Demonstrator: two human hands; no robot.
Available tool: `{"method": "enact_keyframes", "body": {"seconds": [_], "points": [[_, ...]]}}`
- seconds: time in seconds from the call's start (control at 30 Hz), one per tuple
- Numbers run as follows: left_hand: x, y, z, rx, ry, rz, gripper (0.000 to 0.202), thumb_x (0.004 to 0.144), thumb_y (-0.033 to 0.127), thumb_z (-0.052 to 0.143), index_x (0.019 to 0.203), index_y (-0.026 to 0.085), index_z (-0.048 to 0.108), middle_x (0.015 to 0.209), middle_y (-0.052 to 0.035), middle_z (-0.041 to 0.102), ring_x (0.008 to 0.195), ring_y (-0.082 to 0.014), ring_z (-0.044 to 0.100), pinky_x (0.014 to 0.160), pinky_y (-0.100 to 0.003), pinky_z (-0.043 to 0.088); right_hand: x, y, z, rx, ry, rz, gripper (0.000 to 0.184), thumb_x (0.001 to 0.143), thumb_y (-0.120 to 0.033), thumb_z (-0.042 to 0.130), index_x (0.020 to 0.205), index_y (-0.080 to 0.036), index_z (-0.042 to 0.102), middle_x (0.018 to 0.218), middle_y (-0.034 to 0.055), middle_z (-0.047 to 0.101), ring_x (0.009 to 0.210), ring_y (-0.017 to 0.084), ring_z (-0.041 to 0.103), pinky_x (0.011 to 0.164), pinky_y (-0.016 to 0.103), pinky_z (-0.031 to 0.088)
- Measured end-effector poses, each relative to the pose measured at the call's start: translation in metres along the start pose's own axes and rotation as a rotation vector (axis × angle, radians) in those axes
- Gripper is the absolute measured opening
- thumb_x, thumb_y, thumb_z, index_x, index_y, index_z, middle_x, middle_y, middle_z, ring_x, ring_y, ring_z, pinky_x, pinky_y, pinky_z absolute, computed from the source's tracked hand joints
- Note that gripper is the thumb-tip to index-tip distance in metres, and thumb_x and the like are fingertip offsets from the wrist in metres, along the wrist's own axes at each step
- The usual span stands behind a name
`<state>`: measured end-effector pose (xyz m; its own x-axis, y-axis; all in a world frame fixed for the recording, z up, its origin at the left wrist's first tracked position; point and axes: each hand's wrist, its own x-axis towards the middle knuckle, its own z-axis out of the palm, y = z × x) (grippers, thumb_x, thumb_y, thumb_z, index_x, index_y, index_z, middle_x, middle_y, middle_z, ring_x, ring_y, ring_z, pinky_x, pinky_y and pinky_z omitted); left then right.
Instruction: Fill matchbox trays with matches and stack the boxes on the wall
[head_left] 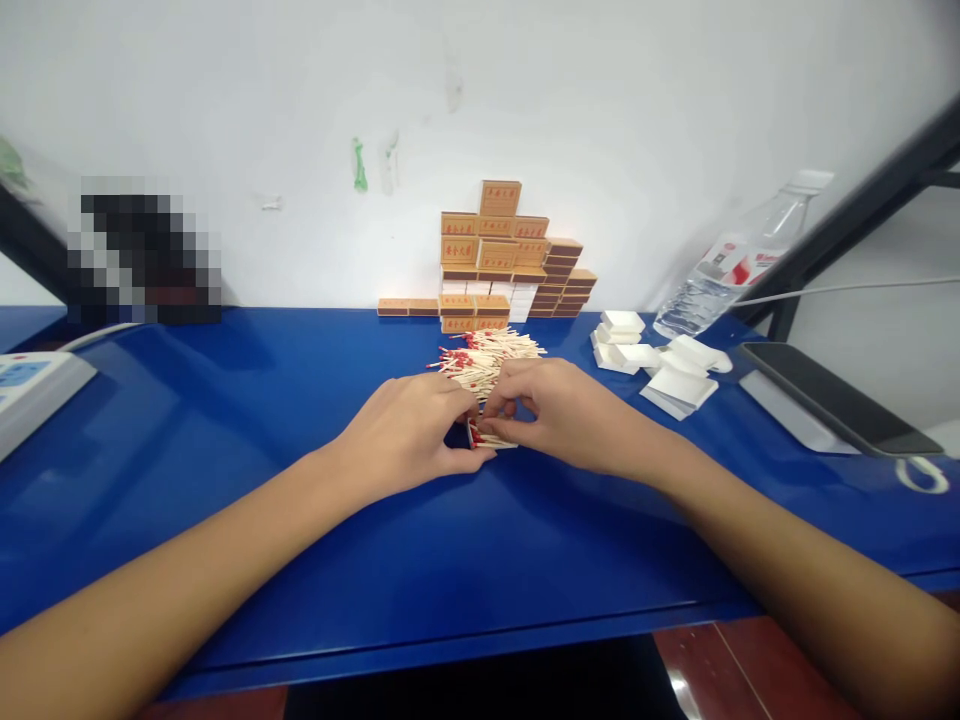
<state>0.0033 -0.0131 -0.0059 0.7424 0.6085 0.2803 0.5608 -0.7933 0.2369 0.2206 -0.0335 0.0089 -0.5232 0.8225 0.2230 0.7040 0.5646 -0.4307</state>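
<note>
A white matchbox tray (513,446) with red-tipped matches in it lies on the blue table, largely covered by my fingers. My left hand (405,428) grips its left end, thumb along the near side. Over the tray, the fingers of my right hand (559,408) are pinched together at the matches inside. Just beyond both hands spreads a loose pile of matches (491,362), most of their red heads pointing left. Behind the pile, matchboxes (496,228) stand stacked in steps against the wall.
White empty trays (679,370) lie in a heap to the right. Farther right are a phone (844,395) and a plastic bottle (735,265) leaning by a dark metal frame. A white device (45,395) with a cable sits at the left edge, near a blurred-out dark object (154,250).
</note>
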Motion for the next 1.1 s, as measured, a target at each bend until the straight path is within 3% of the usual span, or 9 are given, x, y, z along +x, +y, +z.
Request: {"method": "enact_keyframes", "body": {"seconds": [0.17,0.63,1.1], "points": [[-0.001,0.001,0.002,0.003,-0.003,-0.009,0.023,0.09,0.042,0.072,0.095,0.02,0.07,0.097,-0.0038,0.073,0.086,-0.0207,0.067,0.071,-0.033,0.048,0.002,-0.003,-0.004,-0.043,-0.057,0.009,0.01,0.091,-0.02,0.072,0.082,-0.019,0.075,0.084,0.003,0.071,0.077,0.016,0.06,0.069,0.031,0.039],[0.0,0.004,0.0,0.045,-0.061,-0.068,0.028,0.088,0.045,0.071,0.096,0.018,0.07,0.098,-0.0056,0.072,0.089,-0.0244,0.068,0.068,-0.035,0.047,0.014,-0.024,-0.005,-0.13,-0.192,0.19,0.008,0.077,-0.014,0.07,0.071,-0.018,0.067,0.074,0.0024,0.071,0.066,0.014,0.058,0.058,0.03,0.033],[0.001,0.003,0.003,0.024,-0.065,-0.069,0.029,0.09,0.046,0.069,0.096,0.018,0.068,0.1,-0.0055,0.073,0.089,-0.0236,0.068,0.069,-0.035,0.047,0.013,-0.016,-0.004,-0.124,-0.218,0.15,0.015,0.082,-0.017,0.069,0.068,-0.018,0.063,0.07,0.0007,0.068,0.065,0.014,0.055,0.058,0.03,0.032]]}}
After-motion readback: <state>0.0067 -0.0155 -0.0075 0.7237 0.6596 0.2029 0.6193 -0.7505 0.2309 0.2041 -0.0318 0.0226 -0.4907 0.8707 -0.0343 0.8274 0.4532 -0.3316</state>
